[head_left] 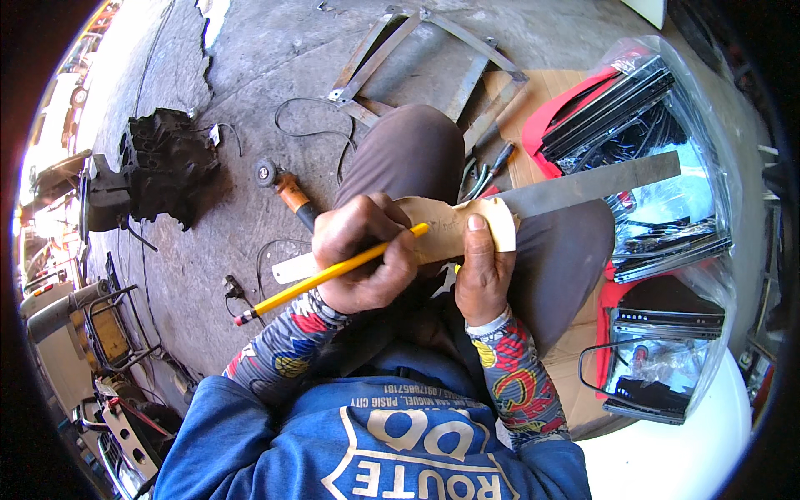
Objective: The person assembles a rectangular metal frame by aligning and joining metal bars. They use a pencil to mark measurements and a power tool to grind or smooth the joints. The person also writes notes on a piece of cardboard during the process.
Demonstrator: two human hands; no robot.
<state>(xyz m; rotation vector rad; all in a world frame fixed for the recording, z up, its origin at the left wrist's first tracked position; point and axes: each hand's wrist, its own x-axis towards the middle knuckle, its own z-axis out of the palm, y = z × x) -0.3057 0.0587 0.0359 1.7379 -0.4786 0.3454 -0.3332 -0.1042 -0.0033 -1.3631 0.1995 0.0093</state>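
Note:
My left hand (pixel 365 254) is closed around a yellow pencil (pixel 321 277). Its tip rests at a curled piece of tan paper (pixel 440 229) with faint pencil marks. The eraser end points down to the left. My right hand (pixel 485 271) pinches the paper's right end, thumb on top and fingers underneath. Beneath the paper a long flat metal strip (pixel 600 185), like a steel ruler, lies slantwise across my lap. Its middle is hidden by the paper and hands, and its pale left end shows beside my left hand.
An angle grinder (pixel 287 193) with a cord lies on the concrete floor, left of my knees. Farther left sits a dark engine block (pixel 167 162). A metal frame (pixel 425 62) lies ahead. Plastic-wrapped black metal parts (pixel 617 108) stand on cardboard at the right.

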